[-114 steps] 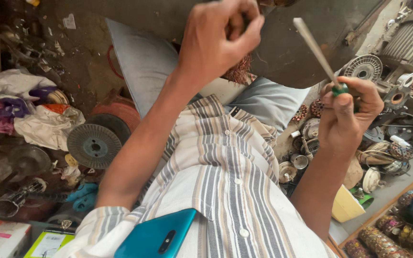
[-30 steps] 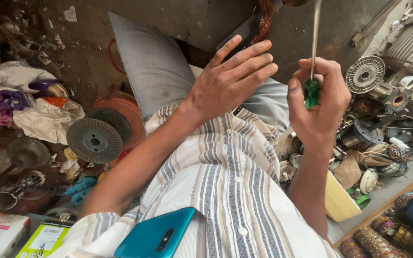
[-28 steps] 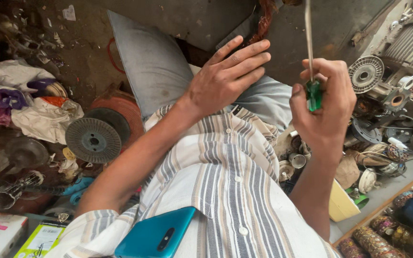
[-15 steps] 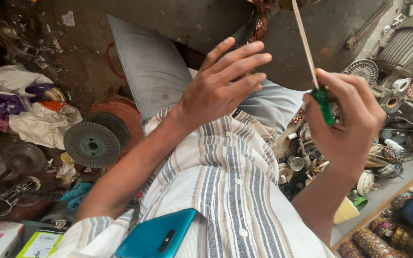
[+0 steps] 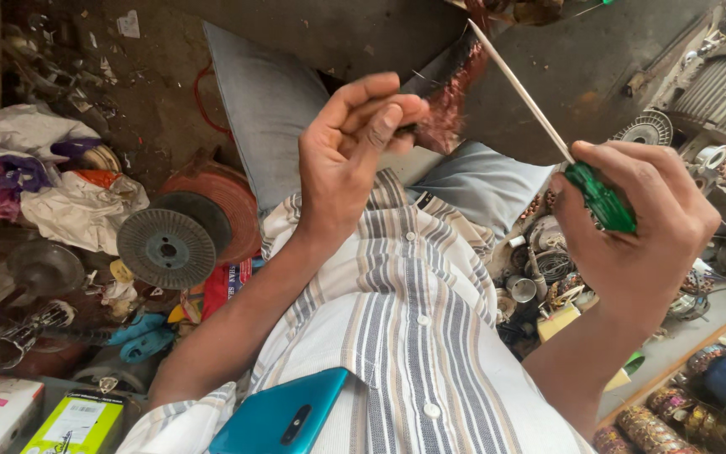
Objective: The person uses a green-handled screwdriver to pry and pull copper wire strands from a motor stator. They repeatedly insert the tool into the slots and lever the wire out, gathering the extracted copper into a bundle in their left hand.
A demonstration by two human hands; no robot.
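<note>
My right hand grips a screwdriver by its green handle; the long metal shaft slants up and left toward the top of the view. My left hand is raised in front of me, its fingertips pinched on a dark piece beside a reddish coil of copper windings. What exactly the fingers hold is hidden. The shaft's tip ends close to that coil. A teal phone sticks out of the pocket of my striped shirt.
A grey plastic spool and a red spool lie on the dirty floor at left, beside crumpled cloths. Small boxes sit bottom left. Motor parts, wire coils and metal fittings crowd the right side.
My left hand went from spread open to fingertips pinched together near the coil. My right hand dropped lower and rightward, tilting the screwdriver shaft more to the left.
</note>
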